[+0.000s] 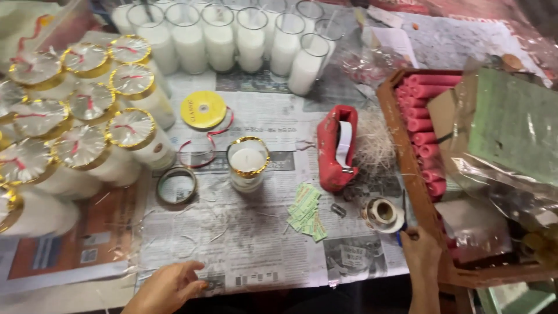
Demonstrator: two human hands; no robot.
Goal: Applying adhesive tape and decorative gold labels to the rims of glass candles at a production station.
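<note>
Wrapped, ribboned candles (81, 125) crowd the left; plain jars (232, 38) wait far back. One gold-rimmed candle (248, 164) stands mid-table, unwrapped. The left hand (168, 286) rests loosely open; the right hand (419, 250) seemingly grips a blue-handled tool (407, 218).

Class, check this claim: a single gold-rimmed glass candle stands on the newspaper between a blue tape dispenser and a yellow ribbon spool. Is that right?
Not quite. The tape dispenser is red, not blue, as the head view shows. The rest holds: the single gold-rimmed glass candle stands on the newspaper, between that dispenser and the yellow ribbon spool.
</note>
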